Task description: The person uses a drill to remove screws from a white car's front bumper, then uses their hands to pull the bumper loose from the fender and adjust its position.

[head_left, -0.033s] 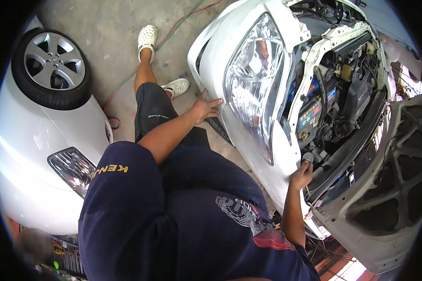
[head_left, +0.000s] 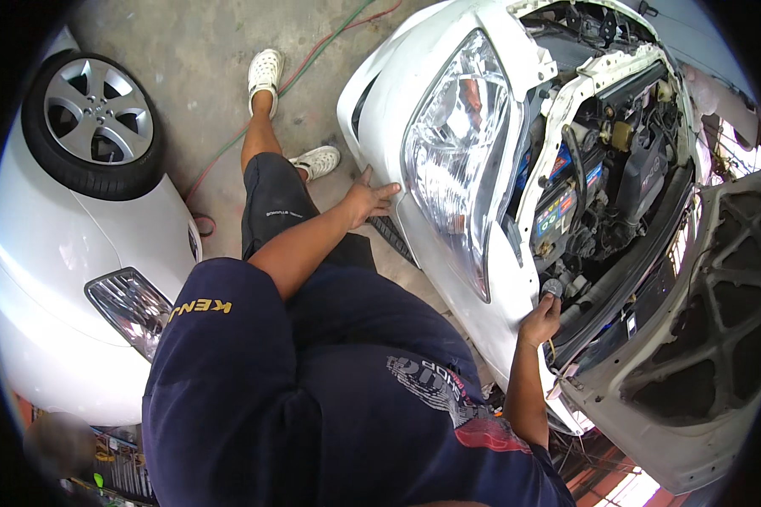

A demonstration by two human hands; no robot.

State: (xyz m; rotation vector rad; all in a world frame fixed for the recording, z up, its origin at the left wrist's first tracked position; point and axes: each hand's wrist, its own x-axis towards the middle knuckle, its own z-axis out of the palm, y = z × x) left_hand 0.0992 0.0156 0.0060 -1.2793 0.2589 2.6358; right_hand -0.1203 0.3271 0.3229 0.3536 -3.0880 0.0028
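My left hand (head_left: 369, 199) rests with spread fingers against the white front bumper (head_left: 389, 139), just below the headlight (head_left: 457, 144). It holds nothing. Over the fender's inner edge, my right hand (head_left: 539, 323) reaches to the side of the engine bay. Its fingers are closed on a small round grey cap-like piece (head_left: 553, 288); whether that piece is loose or fixed cannot be made out. A car battery (head_left: 556, 213) with a coloured label sits close by, beside a dark engine cover (head_left: 643, 173). The palm side of my right hand is hidden.
The raised hood (head_left: 693, 338) stands at the right. Behind me on the left is another white car part or body (head_left: 51, 279) with a wheel (head_left: 97, 114) lying on it and a lamp (head_left: 127, 304). Green and red hoses (head_left: 313, 57) cross the concrete floor.
My right hand and the grey piece sit slightly lower and further left in the picture, while the view has shifted a little. My left hand stays against the bumper.
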